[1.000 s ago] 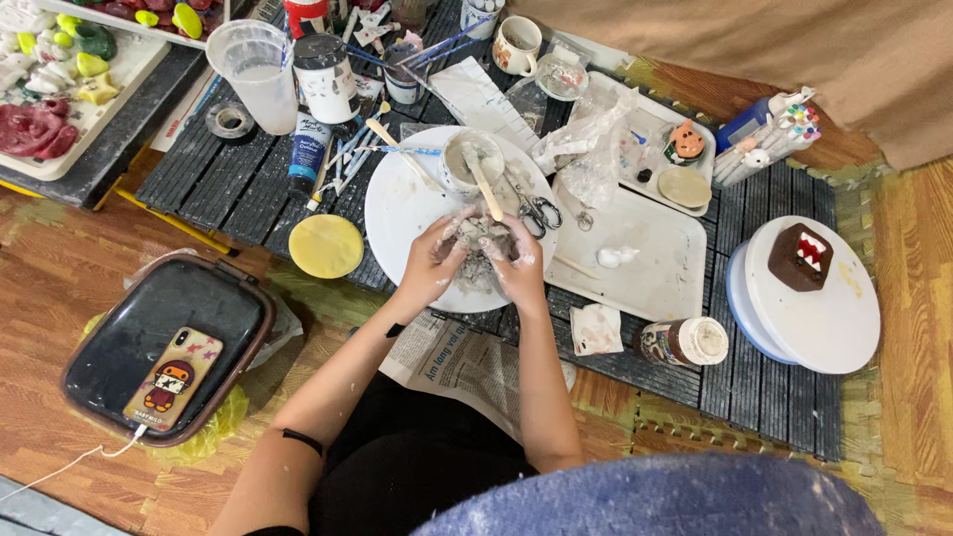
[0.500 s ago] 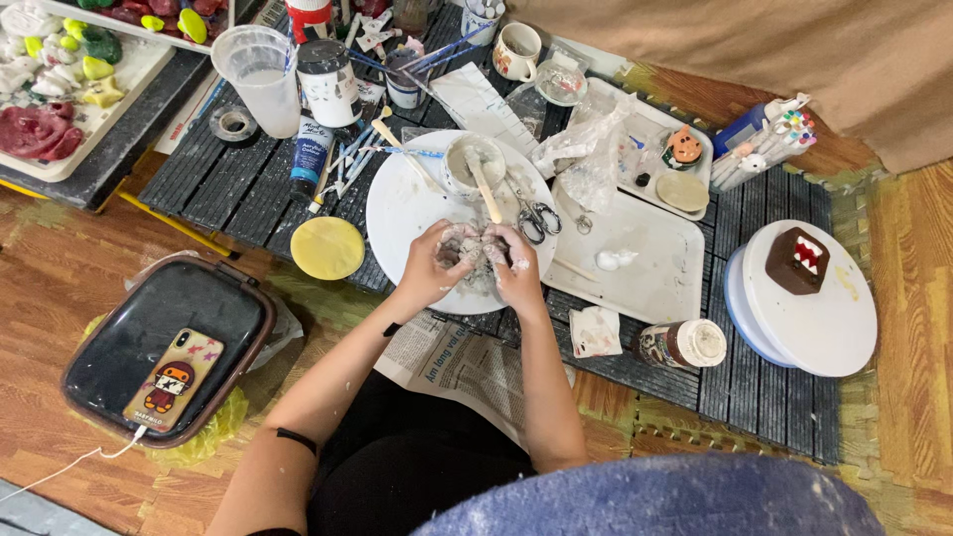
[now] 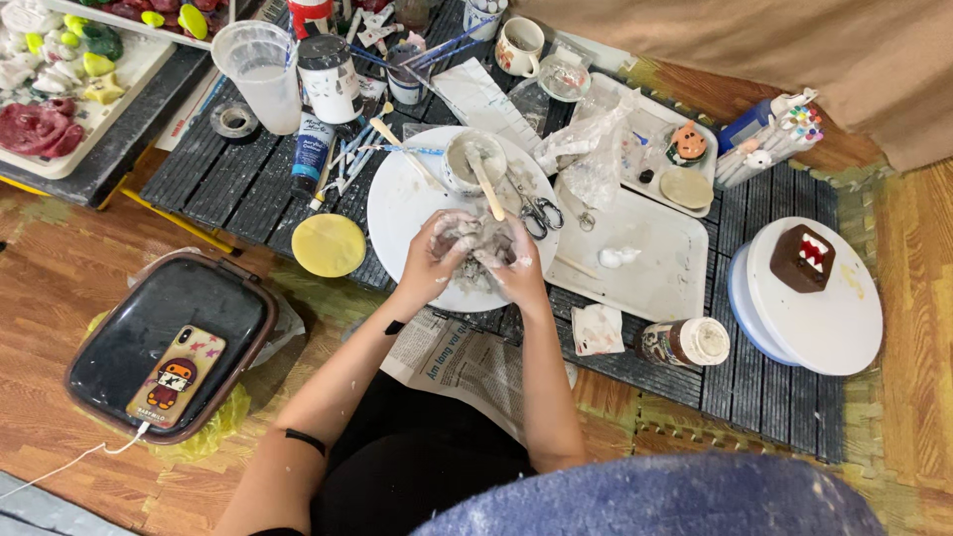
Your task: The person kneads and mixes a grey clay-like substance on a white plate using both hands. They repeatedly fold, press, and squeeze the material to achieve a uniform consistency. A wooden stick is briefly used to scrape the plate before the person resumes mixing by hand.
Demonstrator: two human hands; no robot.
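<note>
1. The left hand (image 3: 434, 260) and right hand (image 3: 509, 260) meet over the round white work plate (image 3: 397, 203), both cupped closed around a small lump of wet grey clay (image 3: 475, 236), fingers pressing it from either side, which looks like shaping
2. The clay sits between the palms, just above the plate's near edge, probably so smears and drips land on the plate
3. A small grey clay cup with a wooden stick leaning in it (image 3: 475, 162) stands on the plate just beyond the hands, within easy reach; metal scissors (image 3: 537, 211) lie beside it
4. A rectangular white plastic tray (image 3: 645, 260) lies to the right, holding a small white scrap
5. A round white turntable (image 3: 819, 318) carries a brown block figure (image 3: 802, 258), well apart from the wet work
6. A phone in a patterned case (image 3: 176, 375) rests on a dark lidded box (image 3: 174, 318), away from the clay
</note>
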